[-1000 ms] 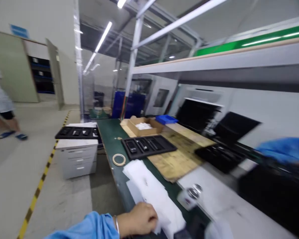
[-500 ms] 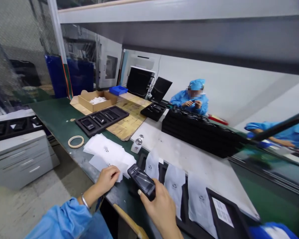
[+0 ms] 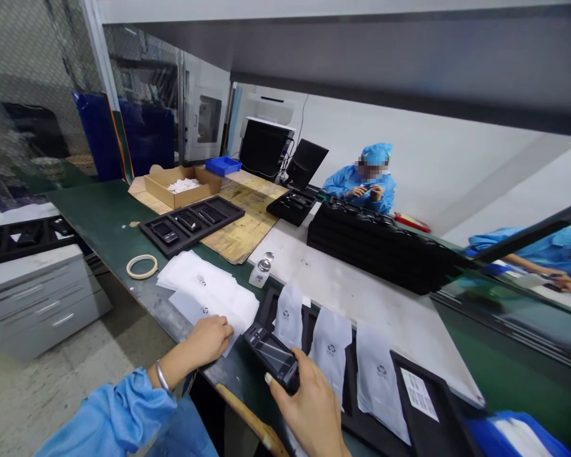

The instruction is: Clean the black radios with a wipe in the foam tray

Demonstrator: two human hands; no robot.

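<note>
My right hand is closed around the lower end of a black handheld device, its screen facing up. Curled fingers of my left hand pinch the near edge of a white plastic bag at the front of a pile of bags; the fingertips are partly hidden. To the right lies a black foam tray in whose slots several frosted bags with a printed recycling mark rest. A white label sits at its right side.
A tape roll, a pump bottle and another black tray with devices are on the green table. Behind stands a cardboard box. Stacked black trays border the white board; a co-worker sits beyond.
My left hand has shifted slightly at the edge of the bag pile, still pinching. The device in my right hand has moved barely. The whole view has tilted a little.
</note>
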